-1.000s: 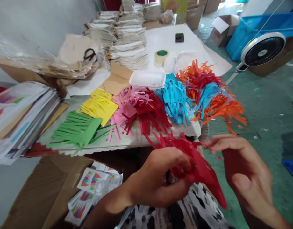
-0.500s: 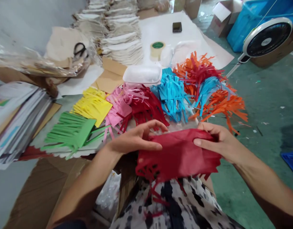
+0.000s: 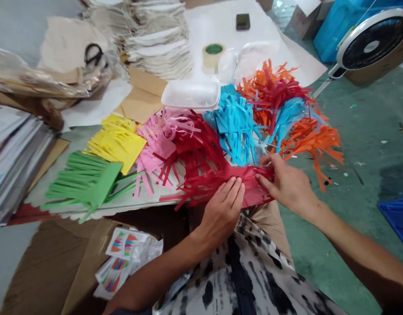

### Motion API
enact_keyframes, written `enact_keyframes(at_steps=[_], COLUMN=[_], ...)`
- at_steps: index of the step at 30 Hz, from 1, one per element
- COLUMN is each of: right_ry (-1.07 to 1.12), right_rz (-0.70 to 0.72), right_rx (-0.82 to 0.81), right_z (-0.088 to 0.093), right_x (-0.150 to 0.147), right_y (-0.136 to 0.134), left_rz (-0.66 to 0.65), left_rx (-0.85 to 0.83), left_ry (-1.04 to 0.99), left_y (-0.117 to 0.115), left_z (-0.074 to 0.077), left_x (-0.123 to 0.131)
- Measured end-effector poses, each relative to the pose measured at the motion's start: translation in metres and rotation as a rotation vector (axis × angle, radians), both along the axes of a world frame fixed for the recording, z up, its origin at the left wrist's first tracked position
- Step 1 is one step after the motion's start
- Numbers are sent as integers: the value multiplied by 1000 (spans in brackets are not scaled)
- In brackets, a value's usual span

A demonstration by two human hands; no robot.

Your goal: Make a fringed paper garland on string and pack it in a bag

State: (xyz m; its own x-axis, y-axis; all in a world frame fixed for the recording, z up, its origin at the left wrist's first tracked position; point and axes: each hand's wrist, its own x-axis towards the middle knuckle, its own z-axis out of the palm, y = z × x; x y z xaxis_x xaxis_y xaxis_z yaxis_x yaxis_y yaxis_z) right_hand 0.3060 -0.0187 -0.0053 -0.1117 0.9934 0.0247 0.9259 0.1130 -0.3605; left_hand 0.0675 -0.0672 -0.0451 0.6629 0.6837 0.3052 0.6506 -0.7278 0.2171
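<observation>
A red tissue-paper fringe (image 3: 254, 188) lies at the table's near edge, its cut strips pointing left and its uncut band to the right. My left hand (image 3: 224, 210) rests flat on it, fingers stretched out side by side. At the band's right end, my right hand (image 3: 283, 179) pinches the paper between thumb and fingers. Just beyond lies a dark red fringe pile (image 3: 201, 144). Pink fringe (image 3: 162, 140), yellow fringe (image 3: 119, 140) and green fringe (image 3: 93, 179) spread to the left. Blue fringe (image 3: 237, 122) and orange fringe (image 3: 313, 140) lie to the right.
A clear plastic box (image 3: 191, 95), a tape roll (image 3: 213, 57) and black scissors (image 3: 93, 54) are farther back. White stacks (image 3: 158, 43) stand behind them. A fan (image 3: 372, 43) is at the right. Paper stacks (image 3: 17, 157) stand left; printed cards (image 3: 118, 262) lie below the table.
The red fringe has gone from being held up in both hands to lying on the table edge, turned sideways. My left hand now presses flat on it; the view has shifted slightly.
</observation>
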Motion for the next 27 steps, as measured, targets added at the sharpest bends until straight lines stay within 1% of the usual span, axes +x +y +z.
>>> enact_keyframes(at_steps=[1,3,4,5,6,8,9,10,11,13,15,17,19,22,24,27], right_ry=[-76,-168,-164,-128,-71,26,39,26,0,-27,10,79,147,270,320,305], right_rz=[-23,-40,-6,68,180,429,515,553,543,470,428,424,416,366,309,157], right_rx=[73,252,331,383,397,303,234,181,155,163,179,161,122,29,-16,1], right_z=[3,9,11,13,13,8,4,-1,-6,-16,-20,-18,-11,-1,1,-2], right_x=[4,9,10,9,6,-1,-5,-7,-8,-4,5,13,17,15,9,0], right_y=[-2,-11,-17,-24,-32,-48,-54,-59,-62,-64,-60,-55,-47,-35,-28,-23], left_rz=[12,9,2,-7,-15,-22,-22,-20,-18,-12,12,61,132,267,326,377], left_rx=[28,68,75,74,66,24,-6,-34,-55,-84,-113,-170,-251,-352,-360,-279], left_ry=[-1,-24,-42,-63,-87,-139,-164,-188,-210,-239,-251,-268,-301,-339,-337,-295], left_y=[-3,-5,-5,-4,-3,-2,-1,-1,-1,-1,-1,1,4,12,17,22], left_z=[-7,-11,-9,-6,-2,6,10,12,14,17,20,23,28,34,35,31], left_x=[1,1,0,0,0,1,2,3,3,1,-4,-11,-18,-23,-21,-15])
